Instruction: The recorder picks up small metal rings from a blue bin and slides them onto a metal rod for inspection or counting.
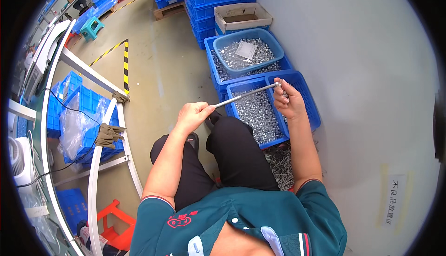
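Grey metal rod (253,92), head view: held in the air between both hands, slanting up from left to right, above the near edge of the open blue bins. Its part nearer the left hand looks thicker and paler.

Left hand (194,115): closed around the rod's lower end, thumb laid along it. Right hand (289,100): fingers curled, thumb and fingertips pinching the upper end, where a small shiny piece (277,84) shows; too small to identify.

Below the rod, a blue bin (235,115) holds many small silvery metal parts (260,119). Farther off, a light-blue tub (278,46) of similar parts sits on another filled bin; a white paper slip (246,50) lies on the parts, its markings too fine to read. Thin metal rods (281,167) lie in a heap just beside the person's leg.

Writing: a paper sign (396,199) on the wall at right carries one column of dark characters, its long sides edged by yellowish tape. Red embroidery (181,220), an emblem with small characters, marks the teal shirt (232,209). Stacked blue crates (197,12) bear pale labels, illegible at this size.

Left side: white-framed worktop (42,130), blue crates beneath.
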Demonstrator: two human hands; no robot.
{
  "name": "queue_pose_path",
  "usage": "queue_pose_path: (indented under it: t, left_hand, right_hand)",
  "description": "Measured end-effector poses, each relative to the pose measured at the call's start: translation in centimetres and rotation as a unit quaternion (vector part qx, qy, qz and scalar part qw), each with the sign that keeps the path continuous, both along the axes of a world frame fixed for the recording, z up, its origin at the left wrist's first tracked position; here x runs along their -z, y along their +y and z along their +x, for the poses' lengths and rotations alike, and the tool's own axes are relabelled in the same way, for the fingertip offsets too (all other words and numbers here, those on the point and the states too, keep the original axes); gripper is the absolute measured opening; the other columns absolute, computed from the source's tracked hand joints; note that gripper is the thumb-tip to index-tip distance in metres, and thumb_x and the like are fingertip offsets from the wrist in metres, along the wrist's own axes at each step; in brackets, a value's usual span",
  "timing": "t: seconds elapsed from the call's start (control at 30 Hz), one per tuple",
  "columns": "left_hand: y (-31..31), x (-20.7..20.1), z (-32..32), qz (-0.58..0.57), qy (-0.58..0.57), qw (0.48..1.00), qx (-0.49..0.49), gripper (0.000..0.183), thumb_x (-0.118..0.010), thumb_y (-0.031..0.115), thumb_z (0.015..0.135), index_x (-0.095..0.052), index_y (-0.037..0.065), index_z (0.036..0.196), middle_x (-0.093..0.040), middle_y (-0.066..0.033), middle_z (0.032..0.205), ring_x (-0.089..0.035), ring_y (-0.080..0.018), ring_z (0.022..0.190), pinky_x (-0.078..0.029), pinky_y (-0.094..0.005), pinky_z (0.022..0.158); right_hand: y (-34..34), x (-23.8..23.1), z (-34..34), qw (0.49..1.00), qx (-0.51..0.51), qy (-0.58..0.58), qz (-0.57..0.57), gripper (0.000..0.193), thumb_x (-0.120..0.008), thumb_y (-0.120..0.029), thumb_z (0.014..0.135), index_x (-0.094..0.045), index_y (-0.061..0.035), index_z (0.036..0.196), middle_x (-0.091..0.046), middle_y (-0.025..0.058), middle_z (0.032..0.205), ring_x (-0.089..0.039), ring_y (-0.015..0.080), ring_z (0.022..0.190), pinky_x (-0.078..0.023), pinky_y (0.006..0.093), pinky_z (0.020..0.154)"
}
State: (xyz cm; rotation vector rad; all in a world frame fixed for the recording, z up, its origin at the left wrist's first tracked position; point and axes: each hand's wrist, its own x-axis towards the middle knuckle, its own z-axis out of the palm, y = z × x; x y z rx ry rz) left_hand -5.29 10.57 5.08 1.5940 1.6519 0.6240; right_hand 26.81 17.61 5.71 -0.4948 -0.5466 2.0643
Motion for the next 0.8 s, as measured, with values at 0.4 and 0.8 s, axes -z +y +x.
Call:
queue_pose_path:
  t: [0.4, 0.8]
  left_hand:
    - [0.0, 0.0, 0.2, 0.003, -0.018, 1.000, 0.011, 0.040, -0.057, 0.045, 0.083, -0.063, 0.007, 0.072, -0.055, -0.0040, 0.056, -0.051, -0.0138, 0.054, -0.040, -0.0302, 0.054]
    - [-0.1, 0.4, 0.8, 0.014, -0.094, 0.995, -0.012, 0.040, -0.060, 0.035, 0.085, -0.051, 0.003, 0.063, -0.036, 0.0040, 0.053, -0.032, -0.0058, 0.053, -0.028, -0.0265, 0.047]
  right_hand:
    - [0.2, 0.2, -0.3, 1.000, 0.002, 0.002, -0.020, 0.030, -0.048, -0.033, 0.093, -0.058, -0.0058, 0.102, -0.044, -0.0016, 0.064, -0.035, 0.0039, 0.049, -0.025, 0.0159, 0.037]
    - [0.1, 0.0, -2.8, 0.987, 0.088, 0.099, -0.095, 0.018, -0.058, -0.022, 0.088, -0.059, -0.0084, 0.101, -0.044, -0.0022, 0.065, -0.035, 0.0052, 0.050, -0.025, 0.0170, 0.038]
